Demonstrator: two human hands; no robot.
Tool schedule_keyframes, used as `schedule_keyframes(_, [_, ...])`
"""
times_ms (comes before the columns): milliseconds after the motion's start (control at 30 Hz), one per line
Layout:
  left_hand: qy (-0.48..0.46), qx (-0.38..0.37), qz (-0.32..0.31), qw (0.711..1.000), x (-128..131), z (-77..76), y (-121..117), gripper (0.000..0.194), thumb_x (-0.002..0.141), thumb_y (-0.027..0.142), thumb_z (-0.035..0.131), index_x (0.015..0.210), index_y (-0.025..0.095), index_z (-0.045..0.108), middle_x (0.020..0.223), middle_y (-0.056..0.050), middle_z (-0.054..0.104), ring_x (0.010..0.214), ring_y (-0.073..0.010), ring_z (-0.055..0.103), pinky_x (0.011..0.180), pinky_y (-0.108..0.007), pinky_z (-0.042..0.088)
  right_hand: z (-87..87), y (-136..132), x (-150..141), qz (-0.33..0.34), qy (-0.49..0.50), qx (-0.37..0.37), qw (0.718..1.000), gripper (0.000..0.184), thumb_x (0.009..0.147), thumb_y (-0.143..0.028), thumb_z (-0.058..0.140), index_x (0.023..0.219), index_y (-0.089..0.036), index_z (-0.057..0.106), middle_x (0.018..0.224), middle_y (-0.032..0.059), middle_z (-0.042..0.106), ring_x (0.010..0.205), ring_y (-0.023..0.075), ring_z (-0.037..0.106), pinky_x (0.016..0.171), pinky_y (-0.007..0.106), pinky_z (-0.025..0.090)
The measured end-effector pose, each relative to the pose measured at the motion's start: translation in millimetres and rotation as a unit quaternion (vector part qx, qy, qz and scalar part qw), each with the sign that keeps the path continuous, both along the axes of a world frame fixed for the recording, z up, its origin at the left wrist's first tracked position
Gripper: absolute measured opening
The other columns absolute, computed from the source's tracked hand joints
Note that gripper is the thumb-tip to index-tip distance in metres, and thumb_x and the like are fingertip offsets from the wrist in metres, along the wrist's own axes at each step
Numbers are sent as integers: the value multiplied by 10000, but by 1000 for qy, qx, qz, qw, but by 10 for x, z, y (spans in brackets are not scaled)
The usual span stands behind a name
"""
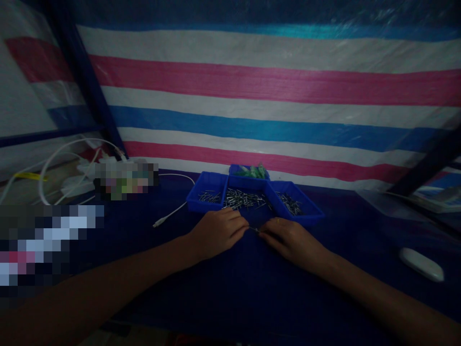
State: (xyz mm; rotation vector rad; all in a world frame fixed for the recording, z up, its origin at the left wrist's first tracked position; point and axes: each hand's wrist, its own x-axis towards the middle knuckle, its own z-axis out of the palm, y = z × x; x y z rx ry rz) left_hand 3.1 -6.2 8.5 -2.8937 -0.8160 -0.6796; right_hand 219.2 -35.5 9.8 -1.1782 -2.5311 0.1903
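Note:
My left hand (216, 232) and my right hand (291, 240) rest on the dark blue table, fingertips meeting in the middle. Both are pinched on a thin metal pin (254, 229) that shows between them. Just behind the hands lies a loose heap of metal pins (245, 198). A blue tray (207, 188) with pins stands at the left of the heap. Another blue tray (306, 211) with pins stands at the right. A third blue tray (238, 181) behind them holds green parts (254, 171).
A white cable with a plug (169, 215) lies left of the trays. More white cables (65, 163) are at the far left. A white oblong object (421, 264) lies at the right. A striped tarp (273, 91) hangs behind the table.

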Motion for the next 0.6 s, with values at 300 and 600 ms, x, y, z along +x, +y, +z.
schedule_keyframes(300, [52,-94,21,994,37,-95,4,136,865,228,473,857,177,599,816,-5,610,780,-137,554,711,-248,435,61,-22,9,10,27,20,999,211,898,-249,407,933,-169,599,813,48,616,751,155,573,698,287,450])
schedule_keyframes(600, [26,-65,65,995,26,-54,1,152,866,236,447,896,177,584,829,-13,616,784,-148,571,703,-270,449,99,-2,55,-1,-5,65,998,205,892,-232,402,904,-177,599,781,48,615,728,161,578,673,289,458])
